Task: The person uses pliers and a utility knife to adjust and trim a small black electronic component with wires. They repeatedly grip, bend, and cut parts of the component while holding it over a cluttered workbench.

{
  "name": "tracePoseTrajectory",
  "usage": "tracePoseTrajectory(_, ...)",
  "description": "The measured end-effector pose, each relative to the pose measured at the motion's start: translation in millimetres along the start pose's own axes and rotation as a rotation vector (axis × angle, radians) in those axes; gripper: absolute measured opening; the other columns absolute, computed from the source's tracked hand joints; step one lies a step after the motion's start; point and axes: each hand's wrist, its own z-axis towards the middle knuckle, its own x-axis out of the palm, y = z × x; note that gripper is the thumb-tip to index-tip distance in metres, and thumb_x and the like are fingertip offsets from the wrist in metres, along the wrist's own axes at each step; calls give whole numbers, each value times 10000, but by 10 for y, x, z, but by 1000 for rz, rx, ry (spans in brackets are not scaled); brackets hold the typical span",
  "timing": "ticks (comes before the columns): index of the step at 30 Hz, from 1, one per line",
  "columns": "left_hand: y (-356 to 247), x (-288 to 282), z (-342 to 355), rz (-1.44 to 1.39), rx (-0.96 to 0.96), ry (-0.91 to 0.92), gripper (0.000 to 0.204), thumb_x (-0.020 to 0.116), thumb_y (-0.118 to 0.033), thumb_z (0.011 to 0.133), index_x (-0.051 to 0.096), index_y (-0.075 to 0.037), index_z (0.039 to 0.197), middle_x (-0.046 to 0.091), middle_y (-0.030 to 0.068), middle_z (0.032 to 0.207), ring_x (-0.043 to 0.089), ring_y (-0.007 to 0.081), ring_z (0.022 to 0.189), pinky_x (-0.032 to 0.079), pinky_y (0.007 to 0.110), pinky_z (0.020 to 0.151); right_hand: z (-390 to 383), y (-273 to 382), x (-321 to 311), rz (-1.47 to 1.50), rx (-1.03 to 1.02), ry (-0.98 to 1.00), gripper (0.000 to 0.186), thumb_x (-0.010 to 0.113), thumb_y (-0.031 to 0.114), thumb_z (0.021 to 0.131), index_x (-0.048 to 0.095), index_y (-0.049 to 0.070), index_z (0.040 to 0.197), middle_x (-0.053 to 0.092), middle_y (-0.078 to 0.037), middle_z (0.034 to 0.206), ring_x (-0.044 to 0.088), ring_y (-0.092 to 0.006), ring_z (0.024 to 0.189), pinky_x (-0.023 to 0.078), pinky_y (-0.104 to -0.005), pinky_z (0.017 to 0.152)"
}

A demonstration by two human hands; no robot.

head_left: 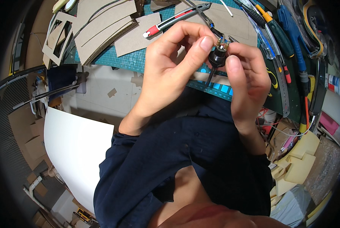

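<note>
Between my two hands, over the front edge of the green cutting mat (136,62), is a small black cylindrical electrical connector (216,58) with brass terminals at its top and a thin dark stem below. My left hand (173,62) is closed in a pinch at the terminals, thumb and forefinger near thin wires; exactly what it grips there is hidden. On the connector's right side my right hand (249,72) is closed, with thumb and fingertips against it. A dark cable (204,17) runs up and away behind the connector, its thin coloured wire ends close to the terminals.
A red and grey utility knife (175,21) lies on cardboard pieces (105,26) beyond my left hand. At the right are a screwdriver (282,34), a steel ruler (284,91) and a blue tool (293,34). A white sheet (75,148) stands at lower left, foam blocks (301,167) at lower right.
</note>
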Motion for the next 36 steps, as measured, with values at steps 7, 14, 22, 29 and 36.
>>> tracePoseTrajectory(7, -2, -38, -8, -106, -108, 37, 187, 599, -173, 1007, 639, -7, 1082, 631, -15, 937, 544, 48, 828, 449, 203, 756, 31, -25, 17, -73, -118, -24, 148, 622, -16, 933, 606, -47, 1077, 696, -97, 997, 676, -107, 903, 528, -225, 828)
tracePoseTrajectory(14, -8, -70, -27, -238, -271, 70, 237, 590, -245, 1012, 646, -37, 1111, 620, -32, 955, 507, 40, 828, 431, 196, 773, 46, -10, 22, -83, -144, -16, 131, 628, -31, 915, 607, -40, 1044, 700, -85, 961, 673, -92, 864, 530, -218, 800)
tracePoseTrajectory(22, -34, -44, -29, -304, -341, 74, 250, 571, -252, 1019, 635, -34, 1123, 611, -35, 935, 502, 38, 808, 433, 196, 752, 33, 14, 41, -29, -73, -29, 108, 625, -39, 913, 575, -29, 1008, 693, -72, 905, 649, -62, 806, 498, -184, 719)
tracePoseTrajectory(29, -41, -10, -43, -259, -248, 68, 268, 607, -240, 993, 605, -25, 1152, 592, -27, 930, 513, 47, 826, 444, 203, 738, 28, 4, 71, 6, -49, -63, 129, 645, -47, 897, 560, -23, 992, 695, -67, 864, 654, -57, 777, 510, -183, 710)
tracePoseTrajectory(36, -68, 47, -139, -149, -146, 33, 333, 751, -107, 885, 602, -8, 1166, 582, -28, 918, 485, 50, 823, 411, 207, 756, 26, 49, 21, -226, -231, 29, 109, 581, -44, 948, 530, -27, 1043, 698, -136, 937, 674, -115, 804, 530, -215, 732)
